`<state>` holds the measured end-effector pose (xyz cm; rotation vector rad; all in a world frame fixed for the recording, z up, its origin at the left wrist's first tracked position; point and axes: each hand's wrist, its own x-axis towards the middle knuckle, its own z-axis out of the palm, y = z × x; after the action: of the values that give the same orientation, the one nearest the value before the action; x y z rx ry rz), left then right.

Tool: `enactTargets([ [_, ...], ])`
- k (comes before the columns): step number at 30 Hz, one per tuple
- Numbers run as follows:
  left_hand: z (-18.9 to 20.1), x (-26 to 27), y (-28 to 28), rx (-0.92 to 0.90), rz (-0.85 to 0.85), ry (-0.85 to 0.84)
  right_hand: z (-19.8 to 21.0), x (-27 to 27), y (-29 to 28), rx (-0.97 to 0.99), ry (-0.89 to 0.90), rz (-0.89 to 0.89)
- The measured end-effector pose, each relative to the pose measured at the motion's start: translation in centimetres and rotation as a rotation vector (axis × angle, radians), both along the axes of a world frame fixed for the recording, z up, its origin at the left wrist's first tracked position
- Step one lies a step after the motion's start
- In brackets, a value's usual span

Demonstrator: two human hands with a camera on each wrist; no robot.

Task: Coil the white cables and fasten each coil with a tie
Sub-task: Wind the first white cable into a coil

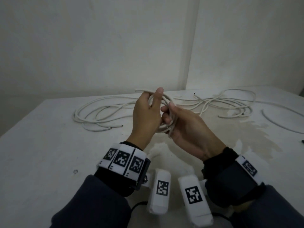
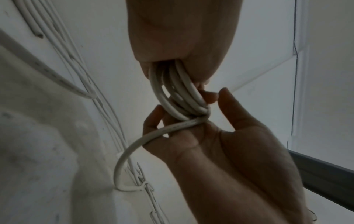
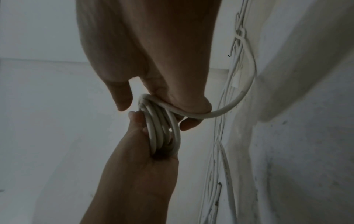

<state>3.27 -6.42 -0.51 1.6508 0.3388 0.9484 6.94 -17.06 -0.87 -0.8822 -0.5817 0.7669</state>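
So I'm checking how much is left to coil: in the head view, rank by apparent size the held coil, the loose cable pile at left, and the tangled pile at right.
1. Tangled pile at right, widest spread.
2. Loose cable pile at left, nearly as wide, so this ranking is unsure.
3. Held coil, clearly smallest, though nearest the camera, gripped by the left hand and right hand.

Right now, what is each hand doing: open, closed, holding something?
Left hand: closed, gripping the white cable coil.
Right hand: closed, fingers curled around the same coil and its loose strand.

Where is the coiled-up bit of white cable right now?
In the head view the coil is mid-frame, above the table, held between the left hand and right hand.
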Motion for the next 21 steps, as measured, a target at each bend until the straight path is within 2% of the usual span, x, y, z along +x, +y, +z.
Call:
enactTargets([
  [4,0.0,0.1,0.0,0.016,-0.071,0.058,-0.3,0.0,0.4,-0.022,-0.019,-0.076],
  [6,-0.1,0.0,0.8,-0.105,-0.217,0.113,-0.2,0.0,0.3,-0.003,0.003,-0.122],
  [8,0.0,-0.2,1.3,-0.343,-0.322,0.191,0.3,-0.2,0.1,0.085,0.044,-0.149],
  [9,-0.1,-0.4,1.4,-0.443,-0.336,0.262,0.7,-0.2,-0.1,0.145,0.068,-0.139],
  [11,-0.8,-0.7,1.6,-0.522,-0.370,0.456,1.2,-0.4,-0.4,0.237,0.114,-0.071],
  [14,-1.4,-1.5,0.8,-0.469,-0.577,0.682,1.4,-0.7,-0.5,0.291,0.172,0.052],
  [17,-1.4,-1.5,0.0,-0.547,-0.676,0.569,1.1,-0.8,-0.2,0.284,0.167,0.102],
  [19,-1.1,-1.4,0.1,-0.574,-0.639,0.456,1.0,-0.6,-0.1,0.257,0.164,0.060],
  [21,-0.7,-1.2,0.8,-0.580,-0.553,0.367,0.6,-0.1,0.0,0.212,0.167,-0.065],
])
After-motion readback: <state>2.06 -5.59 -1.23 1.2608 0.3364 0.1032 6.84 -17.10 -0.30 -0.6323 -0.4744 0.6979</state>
